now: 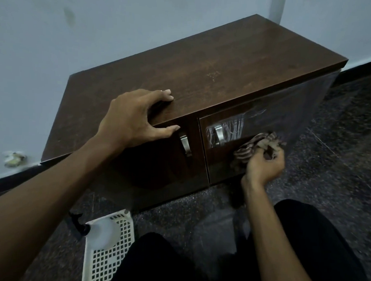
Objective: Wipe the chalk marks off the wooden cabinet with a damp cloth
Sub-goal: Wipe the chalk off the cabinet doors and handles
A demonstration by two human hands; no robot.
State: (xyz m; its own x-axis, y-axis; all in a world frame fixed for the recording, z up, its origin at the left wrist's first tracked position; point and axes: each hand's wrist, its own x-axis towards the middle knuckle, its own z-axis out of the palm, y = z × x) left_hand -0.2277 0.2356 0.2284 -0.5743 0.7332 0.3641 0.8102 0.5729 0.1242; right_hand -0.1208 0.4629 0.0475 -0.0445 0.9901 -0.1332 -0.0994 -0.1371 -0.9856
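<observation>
Several chalk marks [234, 127] streak the right door of the cabinet [204, 66] around its handle [218, 135], centre-right of frame. The cloth [255, 144] is bunched in my right hand [264, 165], fingers curled round it, just lower right of the marks. Left hand [136, 119] rests spread on the top edge as a brace; best to wipe firmly up-left, working around the handle.

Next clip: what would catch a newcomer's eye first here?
White chalk marks scrawled round the handle of the right door on the dark wooden cabinet, with the right hand pressing a striped cloth to that door just beside them. The left hand rests on the cabinet's top front edge.
</observation>
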